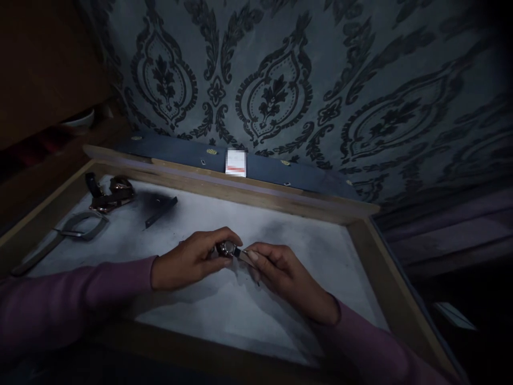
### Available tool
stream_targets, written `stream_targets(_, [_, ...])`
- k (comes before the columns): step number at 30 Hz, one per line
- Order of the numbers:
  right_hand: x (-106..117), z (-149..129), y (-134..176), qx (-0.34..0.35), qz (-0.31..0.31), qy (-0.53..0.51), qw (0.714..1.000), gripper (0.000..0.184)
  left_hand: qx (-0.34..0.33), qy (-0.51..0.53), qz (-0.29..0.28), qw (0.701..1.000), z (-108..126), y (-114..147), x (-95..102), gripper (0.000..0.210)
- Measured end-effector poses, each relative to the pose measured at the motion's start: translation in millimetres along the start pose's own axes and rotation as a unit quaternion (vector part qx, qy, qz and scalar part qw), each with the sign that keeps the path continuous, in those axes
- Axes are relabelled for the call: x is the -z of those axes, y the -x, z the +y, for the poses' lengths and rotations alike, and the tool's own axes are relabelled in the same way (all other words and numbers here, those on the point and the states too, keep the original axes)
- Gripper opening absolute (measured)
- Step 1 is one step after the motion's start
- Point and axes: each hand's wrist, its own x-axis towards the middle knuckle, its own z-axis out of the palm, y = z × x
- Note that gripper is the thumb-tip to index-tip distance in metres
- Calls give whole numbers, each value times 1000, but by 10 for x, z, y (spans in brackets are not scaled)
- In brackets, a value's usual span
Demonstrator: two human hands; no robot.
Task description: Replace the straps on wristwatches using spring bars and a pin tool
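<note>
A watch [228,248] is being handled near frame centre — unfinished.
Left hand [192,259] is gripping its case [227,249], right hand [286,272] apparently its strap [245,258] — dimness is blurring this; dark straps [113,200] are lying untouched, frame left.

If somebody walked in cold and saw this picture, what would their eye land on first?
Most likely the small white card, partly pixelated, the brightest spot, beyond the far rim of the tray. Next, the wristwatch held over the white lining between the left hand and right hand. Then the boldly patterned backdrop filling the upper part.
</note>
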Motion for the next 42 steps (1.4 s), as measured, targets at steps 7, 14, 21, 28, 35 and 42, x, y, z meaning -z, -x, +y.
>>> stream_targets(7, [-13,44,5,-2,6,33,999,43,-100,-157,24,982,-72,11,12,18])
stream_targets(14, [-46,33,48,73,49,194,977,42,-50,-129,9,990,-17,-21,17,19])
stream_targets(21, [-25,3,43,60,46,163,984,46,-50,-87,22,995,-21,-2,8,24])
stream_targets(28, [30,15,-9,-40,-16,-55,998,45,33,107,54,992,-4,-25,60,28])
stream_targets(35, [134,58,-42,29,189,-1,982,41,91,156,16,983,-3,-68,66,35])
stream_targets(42, [125,24,-5,96,210,134,964,36,108,177,-13,978,-10,-55,41,38])
